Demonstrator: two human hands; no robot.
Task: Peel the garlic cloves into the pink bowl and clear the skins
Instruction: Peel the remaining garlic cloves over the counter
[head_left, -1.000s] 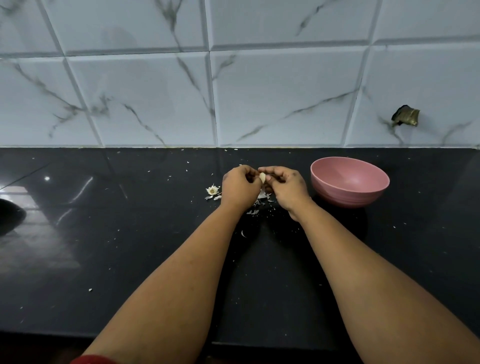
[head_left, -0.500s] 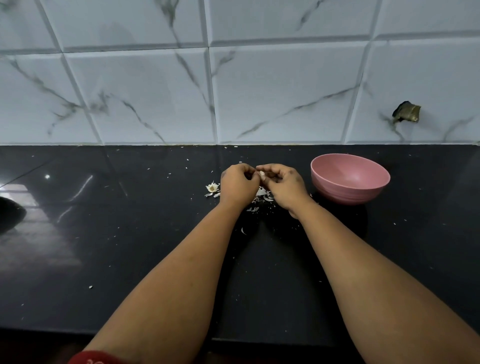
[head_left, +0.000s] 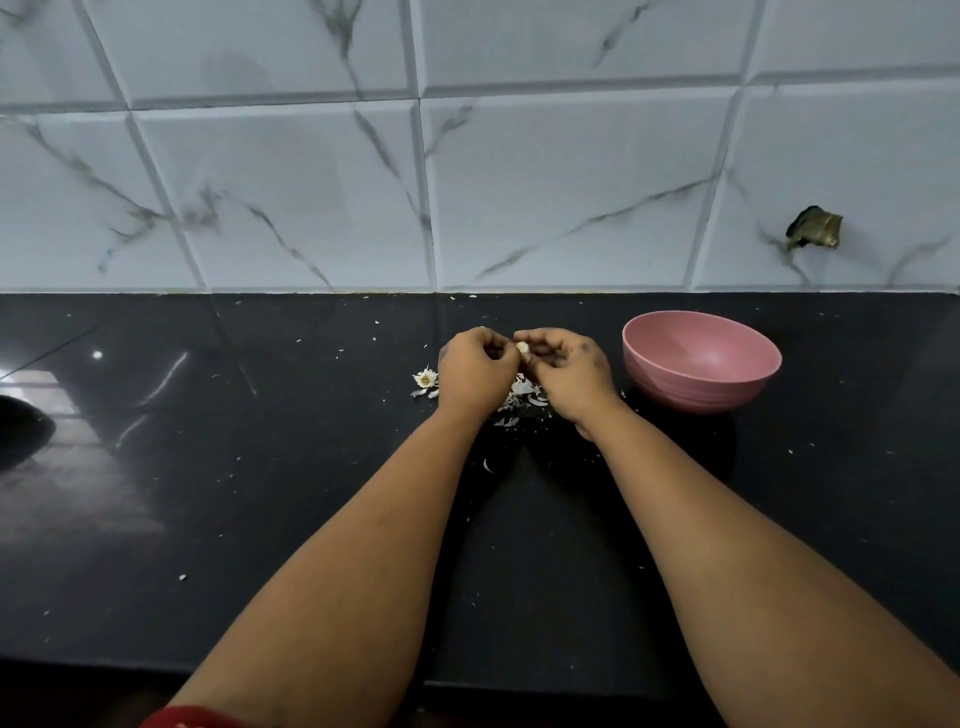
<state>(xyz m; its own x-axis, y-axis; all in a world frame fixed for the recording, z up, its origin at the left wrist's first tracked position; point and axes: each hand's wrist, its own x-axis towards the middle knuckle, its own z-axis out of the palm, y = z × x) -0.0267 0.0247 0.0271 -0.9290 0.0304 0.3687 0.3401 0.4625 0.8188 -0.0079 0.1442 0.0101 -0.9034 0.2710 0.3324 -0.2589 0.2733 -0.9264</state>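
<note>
Pinched between the fingertips of both hands, a garlic clove (head_left: 522, 349) was held just above the table (head_left: 260, 493), near the middle of its far edge. The left hand (head_left: 475, 371) was curled round the clove's near side, and the right hand (head_left: 569, 371) was closed on it from the other side, the thumb and forefinger seemingly working at the skin. The pink bowl (head_left: 701, 358) stood just beside the right hand, toward the right end of the far edge; no peeled cloves could be made out in the part of its inside that showed. A heap of loose skins (head_left: 522, 397) lay on the table under and between the hands, with a garlic root stub (head_left: 426, 379) just to the left of the left hand.

The step in hand was judged to be the stripping of this clove. It would best be done with the clove steadied by one hand while the skin was lifted from an end by a nail, the work being kept over the existing heap so that the scraps stayed gathered for clearing.

Compared with a second earlier, little was changed: the clove was turned slightly and gripped more closely, while the bowl and skins were left where they had been.
</note>
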